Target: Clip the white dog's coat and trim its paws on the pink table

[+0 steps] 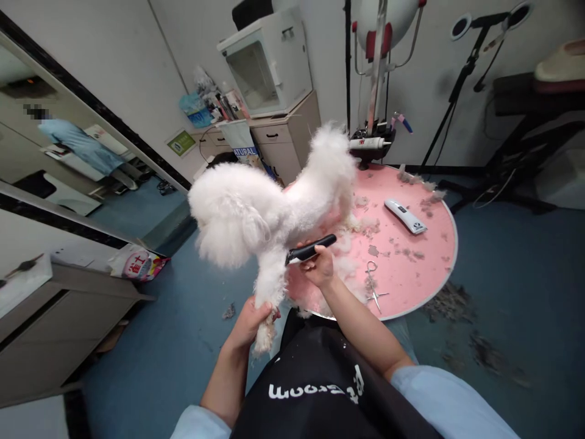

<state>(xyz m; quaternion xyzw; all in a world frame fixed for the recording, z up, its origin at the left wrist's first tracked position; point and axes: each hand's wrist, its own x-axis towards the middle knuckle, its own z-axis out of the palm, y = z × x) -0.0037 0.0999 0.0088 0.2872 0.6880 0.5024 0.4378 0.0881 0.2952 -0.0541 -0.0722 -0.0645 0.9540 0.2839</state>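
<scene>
A fluffy white dog (301, 207) stands on a round pink grooming table (429, 268), its head to the left. My left hand (251, 317) is wrapped round the lower part of its front leg (270, 280), which is held out past the table's edge, with the paw hanging below my fingers. In my right hand (319, 267) is a black hair clipper (311, 249), its blade end touching or very close to the fur at the top of that leg. Loose white fur lies on the table under the dog.
A white clipper (406, 217), scissors (375, 286) and tufts of grey fur lie on the table's right side. A pole with a dryer (384, 30) rises behind it. To the left is a mirror (82, 140); grey hair clumps (457, 302) litter the blue floor.
</scene>
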